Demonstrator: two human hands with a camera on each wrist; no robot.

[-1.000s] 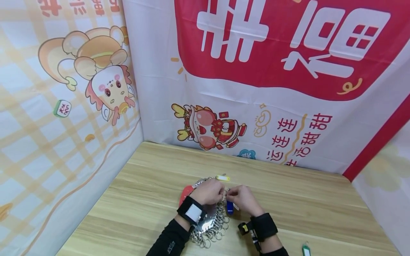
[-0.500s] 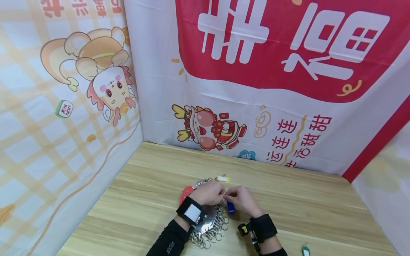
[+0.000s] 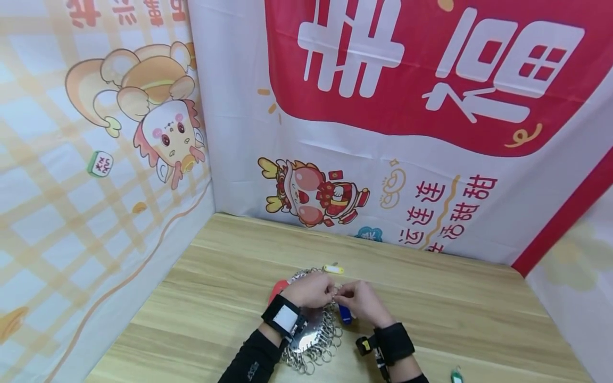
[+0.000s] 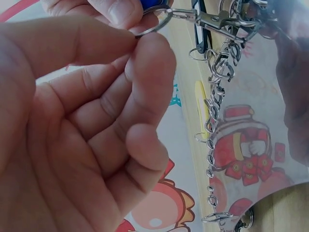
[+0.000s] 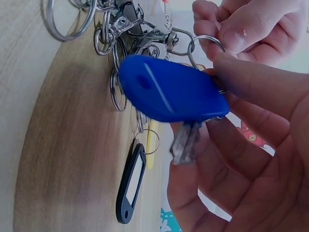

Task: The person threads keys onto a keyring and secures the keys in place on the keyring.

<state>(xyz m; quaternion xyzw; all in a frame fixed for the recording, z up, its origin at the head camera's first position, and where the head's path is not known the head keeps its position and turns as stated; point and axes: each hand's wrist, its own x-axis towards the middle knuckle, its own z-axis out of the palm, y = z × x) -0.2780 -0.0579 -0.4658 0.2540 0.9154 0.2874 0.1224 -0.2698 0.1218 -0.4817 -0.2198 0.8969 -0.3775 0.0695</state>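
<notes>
In the head view my left hand [image 3: 308, 291] reaches over a shiny plate [image 3: 306, 339] fringed with metal rings and clasps. Its thumb and index finger pinch a key ring [image 4: 168, 21], which is linked to a metal swivel clasp [image 4: 217, 20] at the plate's fringe. Opposite, almost fingertip to fingertip, my right hand [image 3: 361, 301] pinches the ring end of a blue key tag [image 5: 166, 89]. A small key [image 5: 186, 142] hangs below that tag, its outline blurred. The other fingers of the left hand curl loosely.
A yellow key tag [image 3: 333, 269] lies beyond the plate, and a black key tag [image 5: 131, 183] hangs near the fringe. Something red [image 3: 279, 290] shows left of the plate. A green key tag [image 3: 456, 376] lies at the wooden table's [image 3: 201, 298] front right.
The right hand has shifted slightly left, its fingertips closer to the left hand's. The blue key tag has tilted a little. The left hand stays nearly where it was.
</notes>
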